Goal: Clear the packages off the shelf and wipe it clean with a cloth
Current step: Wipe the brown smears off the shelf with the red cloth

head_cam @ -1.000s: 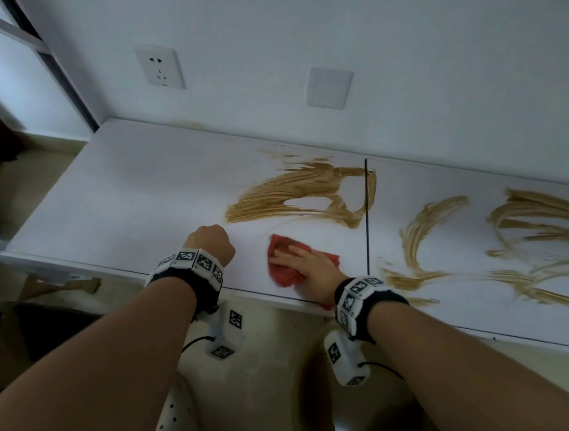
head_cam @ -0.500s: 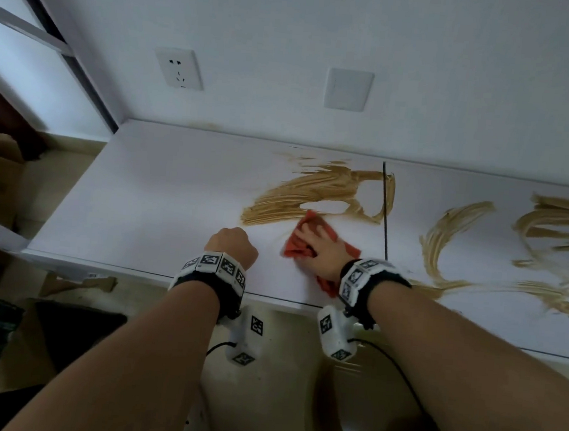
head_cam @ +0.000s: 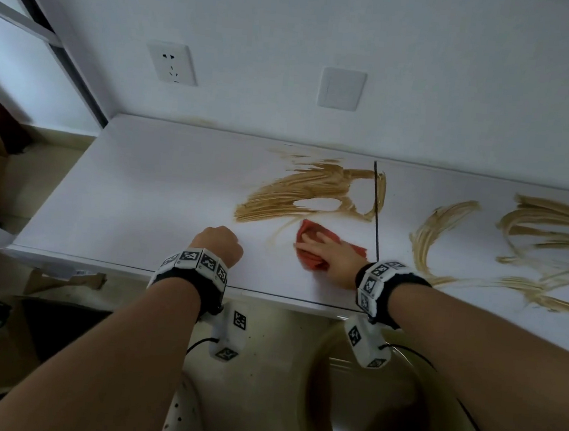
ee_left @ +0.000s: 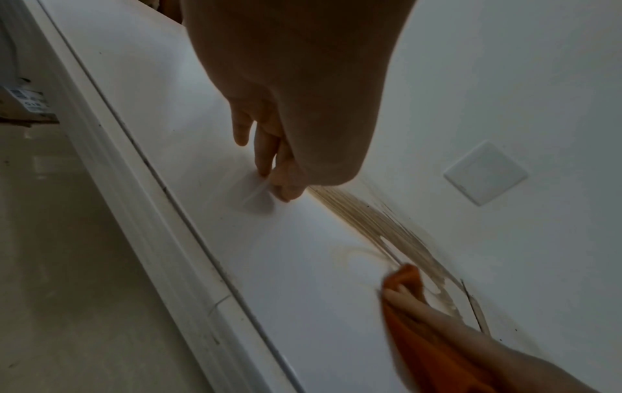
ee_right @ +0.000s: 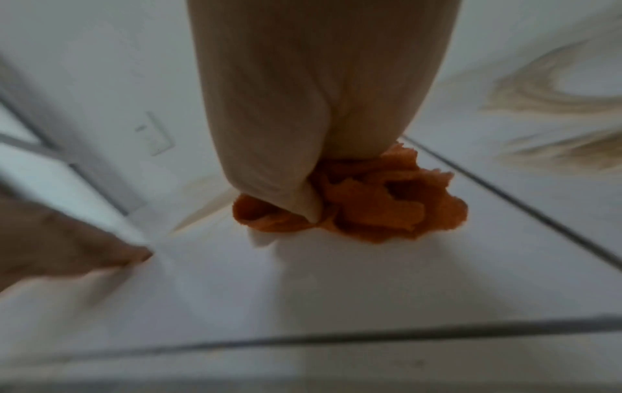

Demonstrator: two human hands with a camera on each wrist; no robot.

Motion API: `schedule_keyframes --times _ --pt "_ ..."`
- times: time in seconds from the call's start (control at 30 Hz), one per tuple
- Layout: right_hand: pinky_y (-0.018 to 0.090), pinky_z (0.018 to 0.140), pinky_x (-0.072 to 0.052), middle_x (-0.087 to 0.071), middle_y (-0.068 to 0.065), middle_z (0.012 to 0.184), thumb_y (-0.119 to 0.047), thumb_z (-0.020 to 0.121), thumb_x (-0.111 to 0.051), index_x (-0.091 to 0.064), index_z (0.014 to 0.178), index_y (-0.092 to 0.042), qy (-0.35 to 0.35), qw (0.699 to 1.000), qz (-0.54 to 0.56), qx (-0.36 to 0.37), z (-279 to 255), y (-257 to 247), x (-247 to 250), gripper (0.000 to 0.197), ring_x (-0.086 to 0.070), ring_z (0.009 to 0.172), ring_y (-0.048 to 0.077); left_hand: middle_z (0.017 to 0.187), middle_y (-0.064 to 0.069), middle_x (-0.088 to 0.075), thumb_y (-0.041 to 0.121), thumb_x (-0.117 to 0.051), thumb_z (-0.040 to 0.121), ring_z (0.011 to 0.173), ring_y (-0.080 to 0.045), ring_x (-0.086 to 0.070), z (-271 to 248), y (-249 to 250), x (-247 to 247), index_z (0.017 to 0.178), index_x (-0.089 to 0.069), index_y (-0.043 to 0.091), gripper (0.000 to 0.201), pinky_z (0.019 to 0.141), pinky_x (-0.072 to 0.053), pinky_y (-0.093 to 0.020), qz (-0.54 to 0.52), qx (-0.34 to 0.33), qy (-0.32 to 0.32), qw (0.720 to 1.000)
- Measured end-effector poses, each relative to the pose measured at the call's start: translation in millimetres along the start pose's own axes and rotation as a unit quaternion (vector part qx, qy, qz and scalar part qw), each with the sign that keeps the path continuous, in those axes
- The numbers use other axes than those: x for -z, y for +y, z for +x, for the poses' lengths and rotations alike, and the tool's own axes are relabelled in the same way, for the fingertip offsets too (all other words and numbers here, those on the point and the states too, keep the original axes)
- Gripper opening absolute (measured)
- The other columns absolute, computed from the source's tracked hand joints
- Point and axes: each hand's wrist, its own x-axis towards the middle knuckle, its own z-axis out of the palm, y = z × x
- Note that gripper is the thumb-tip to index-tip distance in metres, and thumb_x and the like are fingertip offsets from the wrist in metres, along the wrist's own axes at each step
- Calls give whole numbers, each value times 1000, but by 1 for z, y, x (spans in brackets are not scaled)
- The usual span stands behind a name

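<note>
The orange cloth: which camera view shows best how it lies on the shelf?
The head view: the orange cloth lies flat on the shelf under the right hand, beside the brown smears. The right wrist view shows only blurred, bunched folds; the left wrist view shows its edge.

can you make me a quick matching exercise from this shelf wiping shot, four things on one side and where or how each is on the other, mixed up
Things:
1. cloth
2. left hand
3. smears
4. socket

Places or states:
A. on the wall, above the shelf
B. fisted, knuckles on the shelf
C. under the right hand
D. brown streaks across the shelf top

Pairs: 1-C, 2-B, 3-D, 4-A
</note>
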Motion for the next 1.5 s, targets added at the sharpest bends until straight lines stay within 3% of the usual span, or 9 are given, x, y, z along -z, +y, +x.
schedule_keyframes --times 0.13,0.2,0.33,0.47,0.67,0.77,1.0,1.33,1.5 --pt "46 118 2 -10 -5 159 -14 91 -50 -10 149 -38 -41 994 -49 83 38 -34 -19 74 -1 148 14 110 -7 -65 15 -36 90 77 -18 -46 0 -2 1 72 -50 15 23 68 -37 -25 -7 7 19 1000" --pt "44 118 2 -12 -1 159 -12 90 -50 -6 150 -36 -30 995 -48 88 53 -44 -20 78 -3 148 13 109 -7 -65 15 -36 90 78 -19 -47 1 -1 0 78 -55 14 22 68 -38 -25 -10 8 18 1000" --pt "41 119 1 -13 0 159 -12 90 -49 -9 150 -35 0 998 -20 59 65 -42 -16 76 -4 147 12 111 -7 -64 16 -37 91 82 -22 -52 -1 0 2 92 -62 15 25 68 -38 -26 -7 3 3 1000" --pt "40 121 -5 -16 -2 158 -14 90 -51 -18 149 -34 79 997 20 -6 47 -11 -7 71 -9 147 15 93 -4 -57 14 -36 91 77 -18 -46 -1 0 5 62 -43 18 31 68 -36 -24 -26 17 1 1000" --pt "39 120 -8 -3 0 160 -10 93 -46 -8 151 -29 64 986 47 -148 -9 28 12 71 -7 148 20 72 -1 -48 14 -39 92 76 -21 -48 -6 7 7 58 -40 14 34 68 -37 -25 -66 38 12 997" --pt "44 120 -4 -4 -3 160 -11 91 -47 -11 150 -31 59 993 38 -97 -6 7 -5 72 -3 148 18 62 -1 -40 14 -41 93 76 -22 -48 -10 10 10 59 -39 12 33 69 -39 -26 -94 58 16 994" --pt "46 118 0 -8 -10 159 -12 91 -47 -16 149 -37 3 1000 -3 27 39 -23 -21 71 -1 148 14 73 -5 -49 13 -43 92 74 -22 -50 -18 16 13 61 -42 11 32 67 -41 -26 -98 66 30 993" --pt "47 119 -10 5 -8 160 0 89 -43 -5 150 -32 67 980 38 -182 11 72 12 79 -1 148 19 79 -8 -54 10 -45 89 74 -25 -55 -18 24 19 62 -44 8 28 68 -45 -29 -130 76 43 988" --pt "50 119 -7 5 -3 160 -6 92 -40 -6 150 -33 50 985 37 -158 -3 46 9 72 -1 148 22 80 -10 -55 8 -45 87 74 -25 -54 -21 25 21 60 -43 8 28 69 -46 -28 -143 83 43 985"
